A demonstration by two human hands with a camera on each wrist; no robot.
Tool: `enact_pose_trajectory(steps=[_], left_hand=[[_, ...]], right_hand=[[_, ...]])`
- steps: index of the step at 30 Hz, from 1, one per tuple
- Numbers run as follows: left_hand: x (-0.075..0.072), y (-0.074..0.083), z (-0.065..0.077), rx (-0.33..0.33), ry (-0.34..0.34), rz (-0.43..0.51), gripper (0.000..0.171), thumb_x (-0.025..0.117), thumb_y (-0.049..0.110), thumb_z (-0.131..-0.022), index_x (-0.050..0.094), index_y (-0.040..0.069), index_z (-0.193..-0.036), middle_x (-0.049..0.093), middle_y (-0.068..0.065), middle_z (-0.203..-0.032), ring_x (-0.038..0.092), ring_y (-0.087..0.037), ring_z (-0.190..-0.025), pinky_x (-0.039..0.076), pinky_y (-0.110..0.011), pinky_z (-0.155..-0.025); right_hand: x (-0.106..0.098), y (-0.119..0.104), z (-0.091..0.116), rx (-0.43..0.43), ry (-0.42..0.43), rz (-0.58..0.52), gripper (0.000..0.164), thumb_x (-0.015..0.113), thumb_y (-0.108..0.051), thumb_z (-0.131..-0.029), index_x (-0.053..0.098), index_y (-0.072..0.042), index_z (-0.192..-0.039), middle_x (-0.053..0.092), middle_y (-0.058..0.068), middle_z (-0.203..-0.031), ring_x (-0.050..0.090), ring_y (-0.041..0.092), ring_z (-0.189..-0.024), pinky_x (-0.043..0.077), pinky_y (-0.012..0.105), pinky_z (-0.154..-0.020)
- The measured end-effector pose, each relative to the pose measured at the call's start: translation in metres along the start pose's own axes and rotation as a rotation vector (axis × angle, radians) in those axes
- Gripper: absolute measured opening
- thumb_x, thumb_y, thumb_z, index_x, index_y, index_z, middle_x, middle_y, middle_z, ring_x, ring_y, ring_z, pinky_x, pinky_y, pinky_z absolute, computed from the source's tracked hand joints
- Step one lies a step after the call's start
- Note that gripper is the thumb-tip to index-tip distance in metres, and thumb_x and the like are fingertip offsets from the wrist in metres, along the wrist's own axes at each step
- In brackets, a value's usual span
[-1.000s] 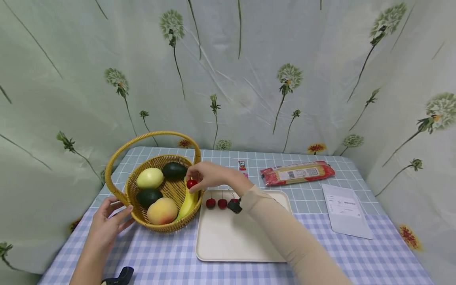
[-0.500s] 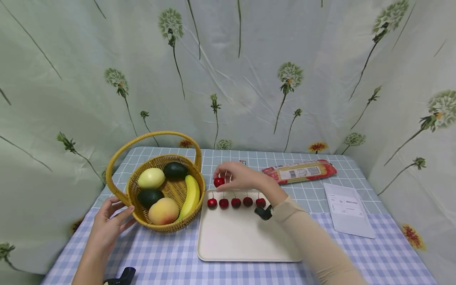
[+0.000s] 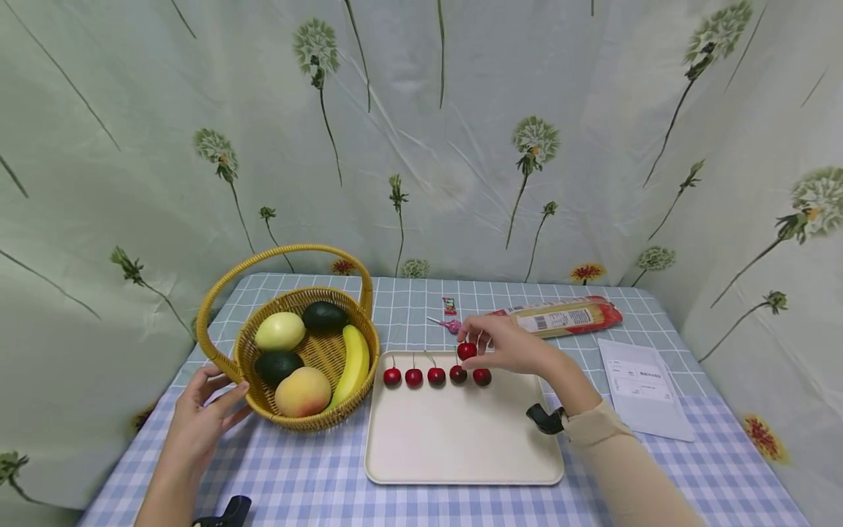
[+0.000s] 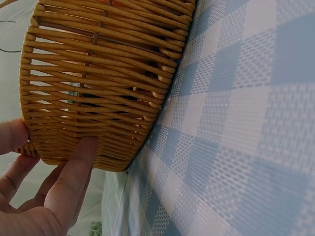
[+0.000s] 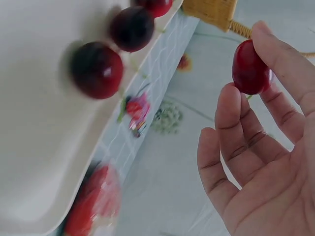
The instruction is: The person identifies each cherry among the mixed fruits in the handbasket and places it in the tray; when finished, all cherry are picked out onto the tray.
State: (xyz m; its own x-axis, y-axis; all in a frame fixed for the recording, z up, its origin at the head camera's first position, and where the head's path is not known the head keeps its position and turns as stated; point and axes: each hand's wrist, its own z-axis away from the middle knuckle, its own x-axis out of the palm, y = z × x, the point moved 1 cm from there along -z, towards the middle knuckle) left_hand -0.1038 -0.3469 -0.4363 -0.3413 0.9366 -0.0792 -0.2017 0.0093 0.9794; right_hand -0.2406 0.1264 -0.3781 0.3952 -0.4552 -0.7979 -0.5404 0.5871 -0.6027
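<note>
A red cherry (image 3: pixel 466 351) is pinched between the thumb and fingertips of my right hand (image 3: pixel 507 344), over the back right part of the cream tray (image 3: pixel 461 439). Up close in the right wrist view, the held cherry (image 5: pixel 248 69) looks glossy and dark red. Below it, several stemmed cherries (image 3: pixel 413 378) lie in a row along the tray's back edge. My left hand (image 3: pixel 200 413) holds the near left side of a yellow wicker basket (image 3: pixel 316 421), below its handle. In the left wrist view, a finger lies against the woven wall (image 4: pixel 108 98).
Inside the basket are a banana (image 3: pixel 352 366), a peach (image 3: pixel 302 391), a pale yellow-green fruit (image 3: pixel 279 331) and two dark green avocado-like fruits (image 3: pixel 324 316). Behind the tray lie a lollipop (image 3: pixel 451 326), a small wrapper (image 3: pixel 449 306) and a noodle packet (image 3: pixel 560 318). A white pouch (image 3: pixel 642 388) lies right.
My right hand has carried the cherry from above the banana in the basket rightward over the tray's row of cherries. The left hand stays at the basket.
</note>
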Motion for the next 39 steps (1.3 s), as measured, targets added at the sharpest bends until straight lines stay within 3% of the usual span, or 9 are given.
enact_pose_trajectory(steps=[10,19,28,39], left_hand=[[-0.001,-0.001,0.0,-0.006,-0.005,0.003,0.036,0.074,0.01,-0.102,0.055,0.024,-0.13,0.056,0.013,-0.118,0.067,0.002,-0.098,0.064,-0.021,-0.081],[0.001,0.002,-0.001,-0.042,0.012,-0.019,0.037,0.073,0.011,-0.103,0.054,0.026,-0.131,0.053,0.01,-0.124,0.066,0.003,-0.098,0.064,-0.021,-0.083],[0.0,0.001,0.0,-0.049,0.012,-0.006,0.037,0.074,0.011,-0.102,0.056,0.027,-0.129,0.053,0.01,-0.124,0.066,0.003,-0.098,0.064,-0.021,-0.082],[0.001,0.0,0.0,-0.052,0.018,-0.009,0.037,0.074,0.012,-0.103,0.055,0.026,-0.131,0.054,0.011,-0.122,0.066,0.002,-0.1,0.064,-0.021,-0.082]], right_hand=[[0.002,0.032,0.045,0.086,0.063,-0.04,0.032,0.09,-0.024,-0.089,0.069,-0.016,-0.112,0.067,-0.004,-0.097,0.062,0.015,-0.089,0.06,0.039,-0.082],[0.004,0.05,0.072,0.174,0.085,-0.032,0.031,0.091,-0.022,-0.088,0.071,-0.014,-0.11,0.068,-0.003,-0.094,0.062,0.017,-0.089,0.055,0.025,-0.075],[0.015,0.062,0.079,0.203,0.068,-0.033,0.032,0.091,-0.025,-0.088,0.071,-0.015,-0.11,0.066,-0.005,-0.091,0.06,0.016,-0.088,0.053,0.024,-0.073],[0.021,0.064,0.063,0.213,0.047,-0.032,0.034,0.092,-0.024,-0.087,0.071,-0.013,-0.111,0.065,-0.001,-0.09,0.056,0.014,-0.082,0.05,0.023,-0.07]])
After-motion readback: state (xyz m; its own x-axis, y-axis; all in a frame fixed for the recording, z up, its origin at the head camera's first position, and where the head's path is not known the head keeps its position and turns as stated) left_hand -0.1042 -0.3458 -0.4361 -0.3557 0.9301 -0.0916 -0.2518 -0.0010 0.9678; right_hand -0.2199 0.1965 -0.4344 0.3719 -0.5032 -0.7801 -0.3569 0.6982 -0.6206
